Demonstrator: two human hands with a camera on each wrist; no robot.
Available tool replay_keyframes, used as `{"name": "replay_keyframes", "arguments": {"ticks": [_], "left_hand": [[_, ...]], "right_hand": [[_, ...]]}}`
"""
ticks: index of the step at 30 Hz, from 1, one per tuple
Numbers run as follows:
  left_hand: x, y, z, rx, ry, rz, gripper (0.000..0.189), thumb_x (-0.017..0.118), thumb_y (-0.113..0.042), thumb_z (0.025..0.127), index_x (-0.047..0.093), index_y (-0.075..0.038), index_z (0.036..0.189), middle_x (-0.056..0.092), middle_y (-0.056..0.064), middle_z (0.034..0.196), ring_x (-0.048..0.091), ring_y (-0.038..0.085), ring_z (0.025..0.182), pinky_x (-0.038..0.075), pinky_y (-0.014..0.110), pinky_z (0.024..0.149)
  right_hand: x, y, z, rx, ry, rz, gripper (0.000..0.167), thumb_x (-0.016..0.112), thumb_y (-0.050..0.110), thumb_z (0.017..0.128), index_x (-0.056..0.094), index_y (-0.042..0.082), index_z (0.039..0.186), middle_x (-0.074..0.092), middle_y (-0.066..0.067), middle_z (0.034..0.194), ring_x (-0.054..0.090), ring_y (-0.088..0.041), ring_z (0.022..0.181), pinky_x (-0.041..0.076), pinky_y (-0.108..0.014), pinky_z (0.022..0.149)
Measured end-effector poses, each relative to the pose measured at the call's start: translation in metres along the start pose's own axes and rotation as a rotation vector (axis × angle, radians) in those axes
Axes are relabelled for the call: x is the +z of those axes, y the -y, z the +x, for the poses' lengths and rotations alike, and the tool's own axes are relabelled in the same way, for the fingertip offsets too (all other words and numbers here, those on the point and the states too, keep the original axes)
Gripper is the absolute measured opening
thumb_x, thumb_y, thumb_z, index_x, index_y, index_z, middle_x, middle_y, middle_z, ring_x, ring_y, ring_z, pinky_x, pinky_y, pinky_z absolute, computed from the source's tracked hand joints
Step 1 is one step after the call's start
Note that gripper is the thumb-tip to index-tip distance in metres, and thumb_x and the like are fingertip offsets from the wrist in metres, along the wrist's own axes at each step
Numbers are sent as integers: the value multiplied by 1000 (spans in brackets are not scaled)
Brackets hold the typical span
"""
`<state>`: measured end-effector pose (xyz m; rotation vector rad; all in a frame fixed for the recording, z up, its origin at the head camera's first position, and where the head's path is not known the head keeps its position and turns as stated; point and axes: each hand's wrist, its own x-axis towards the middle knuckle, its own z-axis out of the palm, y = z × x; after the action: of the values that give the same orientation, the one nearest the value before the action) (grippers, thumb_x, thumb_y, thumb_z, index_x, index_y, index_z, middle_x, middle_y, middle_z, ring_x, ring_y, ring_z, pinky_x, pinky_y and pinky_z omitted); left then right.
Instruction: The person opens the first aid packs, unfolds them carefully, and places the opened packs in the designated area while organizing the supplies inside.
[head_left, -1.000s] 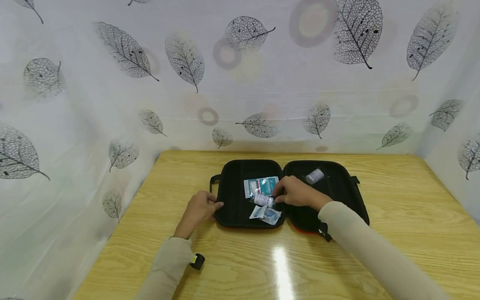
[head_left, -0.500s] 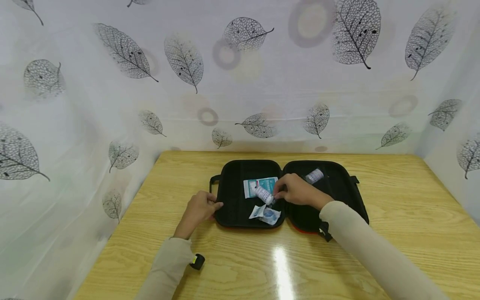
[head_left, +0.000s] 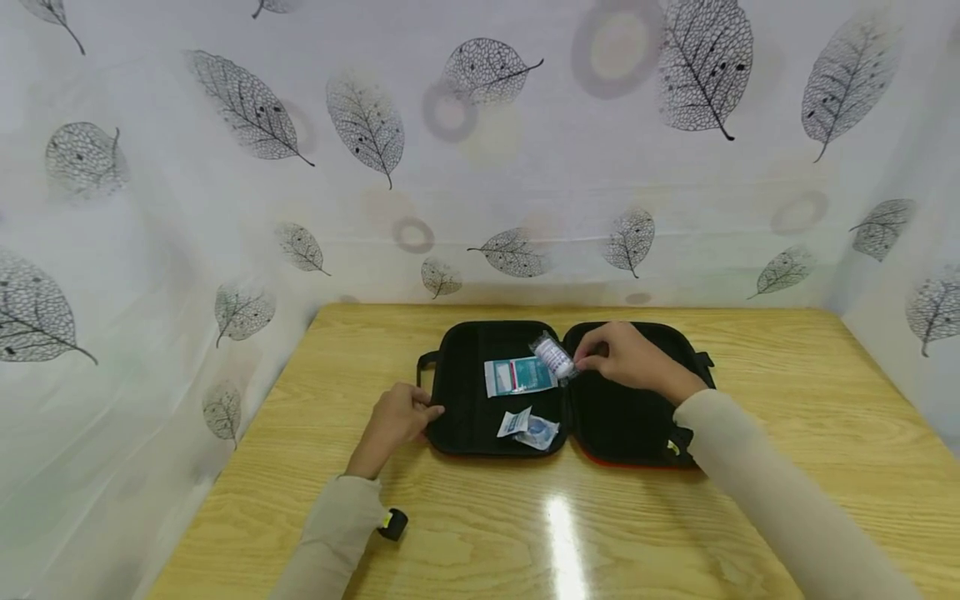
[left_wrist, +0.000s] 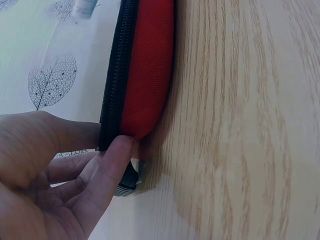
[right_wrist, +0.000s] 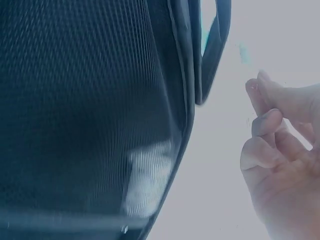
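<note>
Tabletop [head_left: 450, 533] carries an open black case [head_left: 459, 375]; the left hand [head_left: 396, 415] pinches its left edge in a narrow grip. Inside the left half lie a teal packet [head_left: 517, 377] and, nearer the person, a small white packet [head_left: 513, 422] beside a clear packet [head_left: 542, 434]. By the hinge, a wrapped white roll [head_left: 553, 356] is tilted, its lower end pinched by the right hand [head_left: 630, 358]. The right wrist view shows a blurred pale object [right_wrist: 147, 180] through dark mesh [right_wrist: 75, 100].
</note>
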<state>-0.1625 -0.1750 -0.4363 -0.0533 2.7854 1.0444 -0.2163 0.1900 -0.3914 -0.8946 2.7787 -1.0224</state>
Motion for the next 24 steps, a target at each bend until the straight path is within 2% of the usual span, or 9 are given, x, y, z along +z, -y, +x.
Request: {"name": "replay_keyframes", "arguments": {"ticks": [6,12,20,24], "left_hand": [[0,0,-1,2,1,12,30,76,-19,93,73,4,111,72,4,78,67,13,61,59,38,72],[0,0,0,13,-3,11,29,76,-19,93,73,5,110,71,4,78,66,13,62,58,36,69],[0,-1,-1,7,3,-21,27,75,-16,93,73,6,109,71,5,77,68,15,56,59,36,67],[-1,-1,-2,6,0,-21,27,75,-16,93,73,6,110,72,5,77,68,15,55,60,36,67]], "right_hand": [[-22,-13,-19,54,-56,-32,7,74,6,92,77,10,87,70,-2,79,52,-14,61,45,-29,56],[-38,-31,-46,128,-89,-53,5,73,5,92,77,6,90,71,-2,84,56,-15,66,47,-28,58],[-52,-55,-81,225,-104,-94,6,73,8,93,78,5,93,71,-3,85,52,-15,64,46,-29,55],[-56,-64,-94,237,-129,-122,7,74,10,93,79,5,93,72,-3,86,53,-12,64,46,-28,56]]}}
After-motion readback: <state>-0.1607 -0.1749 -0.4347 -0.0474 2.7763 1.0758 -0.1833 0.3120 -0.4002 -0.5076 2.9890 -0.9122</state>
